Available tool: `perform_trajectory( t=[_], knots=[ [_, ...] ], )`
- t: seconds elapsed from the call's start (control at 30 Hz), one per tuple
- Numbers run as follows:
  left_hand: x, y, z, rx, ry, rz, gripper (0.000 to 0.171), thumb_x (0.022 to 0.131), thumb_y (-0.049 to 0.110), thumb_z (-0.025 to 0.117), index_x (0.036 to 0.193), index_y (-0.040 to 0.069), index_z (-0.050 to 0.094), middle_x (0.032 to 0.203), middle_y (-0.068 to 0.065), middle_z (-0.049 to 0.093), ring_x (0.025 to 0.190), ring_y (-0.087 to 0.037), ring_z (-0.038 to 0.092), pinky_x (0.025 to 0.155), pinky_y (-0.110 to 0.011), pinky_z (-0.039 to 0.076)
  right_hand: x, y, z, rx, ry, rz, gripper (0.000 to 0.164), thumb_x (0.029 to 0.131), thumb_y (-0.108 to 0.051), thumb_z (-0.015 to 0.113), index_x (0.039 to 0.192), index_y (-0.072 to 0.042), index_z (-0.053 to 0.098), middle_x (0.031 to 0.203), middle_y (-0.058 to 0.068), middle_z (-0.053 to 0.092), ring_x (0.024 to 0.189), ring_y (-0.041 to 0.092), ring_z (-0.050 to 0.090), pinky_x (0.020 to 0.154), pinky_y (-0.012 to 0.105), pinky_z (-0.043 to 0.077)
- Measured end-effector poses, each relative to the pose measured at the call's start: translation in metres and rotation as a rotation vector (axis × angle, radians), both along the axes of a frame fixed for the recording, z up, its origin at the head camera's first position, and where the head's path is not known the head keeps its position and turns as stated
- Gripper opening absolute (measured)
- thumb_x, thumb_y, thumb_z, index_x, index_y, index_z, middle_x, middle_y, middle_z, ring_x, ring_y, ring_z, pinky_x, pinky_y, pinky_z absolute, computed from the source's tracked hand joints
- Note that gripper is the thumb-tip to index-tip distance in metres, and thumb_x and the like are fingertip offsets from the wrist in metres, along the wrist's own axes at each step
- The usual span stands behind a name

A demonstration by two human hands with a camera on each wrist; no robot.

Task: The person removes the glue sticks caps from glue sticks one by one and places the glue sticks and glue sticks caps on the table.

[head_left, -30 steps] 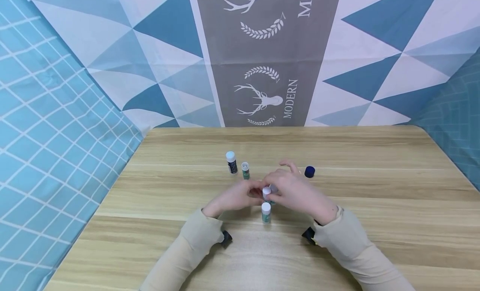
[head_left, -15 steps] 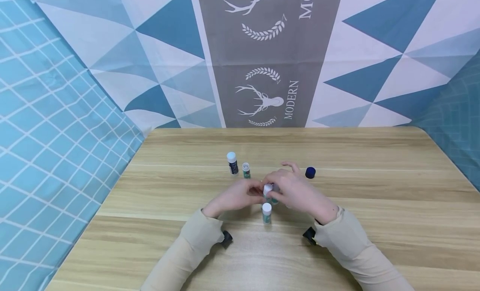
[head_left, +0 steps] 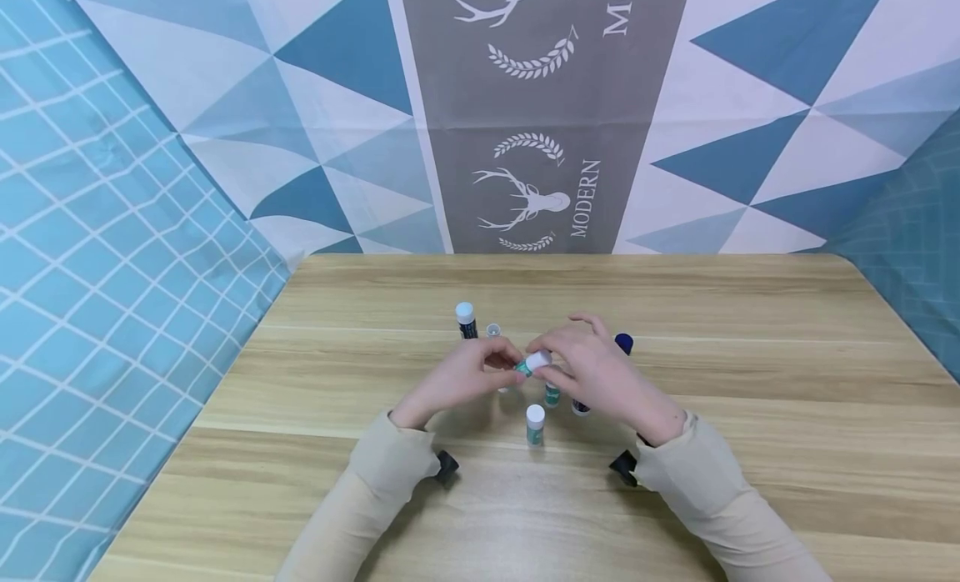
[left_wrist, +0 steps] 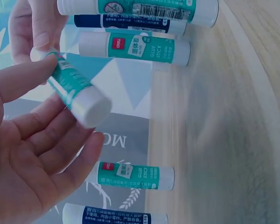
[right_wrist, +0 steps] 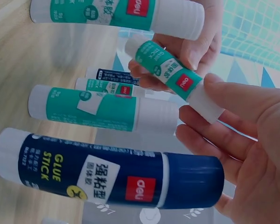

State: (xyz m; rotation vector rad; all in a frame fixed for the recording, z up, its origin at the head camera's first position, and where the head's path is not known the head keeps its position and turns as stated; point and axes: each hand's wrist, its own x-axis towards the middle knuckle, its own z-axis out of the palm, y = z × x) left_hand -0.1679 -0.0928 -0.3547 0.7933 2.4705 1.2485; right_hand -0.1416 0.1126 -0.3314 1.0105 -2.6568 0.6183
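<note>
My left hand holds the green body of a tilted glue stick above the table. With thumb and fingers, my right hand pinches its white end. The left wrist view shows the left thumb pressing along the held glue stick; the right wrist view shows the right thumb on the white end. Below the hands stand a green glue stick and a navy glue stick, the latter mostly covered by the right hand. Nearer me stands another green glue stick.
Behind the left hand stand a navy glue stick with a white cap and a partly hidden white-topped stick. A dark blue cap shows beyond the right hand. The wooden table ends at a patterned cloth.
The held glue stick has risen and tipped from nearly upright to slanted. Both hands have moved slightly up and away from me, the left one also leftward, uncovering the green and navy sticks below.
</note>
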Motion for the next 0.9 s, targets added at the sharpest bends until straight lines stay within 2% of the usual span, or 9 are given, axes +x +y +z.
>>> perform_trajectory(
  t=[0.43, 0.67, 0.9],
  knots=[
    [0.006, 0.005, 0.007, 0.065, 0.092, 0.091, 0.016, 0.082, 0.025, 0.067, 0.094, 0.016, 0.063, 0.091, 0.008, 0.063, 0.084, -0.008, 0.057, 0.08, -0.035, 0.048, -0.002, 0.005, 0.003, -0.085, 0.049, 0.011, 0.026, 0.081, -0.026, 0.068, 0.101, -0.01, 0.065, 0.095, -0.001, 0.068, 0.09, 0.014, 0.062, 0.102, 0.046, 0.026],
    [0.01, 0.008, 0.014, 0.126, 0.169, 0.123, 0.018, 0.08, 0.022, 0.07, 0.093, 0.014, 0.064, 0.088, 0.004, 0.064, 0.079, -0.01, 0.056, 0.075, -0.037, 0.049, -0.002, 0.007, 0.004, -0.133, 0.056, 0.016, 0.025, 0.081, -0.026, 0.067, 0.101, -0.01, 0.065, 0.097, 0.0, 0.068, 0.092, 0.014, 0.062, 0.102, 0.047, 0.026],
    [0.011, 0.009, 0.015, 0.108, 0.197, 0.152, 0.018, 0.079, 0.02, 0.071, 0.094, 0.014, 0.064, 0.089, 0.004, 0.065, 0.08, -0.01, 0.056, 0.076, -0.038, 0.049, -0.003, 0.007, 0.005, -0.136, 0.069, 0.021, 0.024, 0.082, -0.025, 0.066, 0.101, -0.009, 0.065, 0.097, 0.001, 0.068, 0.093, 0.016, 0.062, 0.102, 0.047, 0.026]
  ],
)
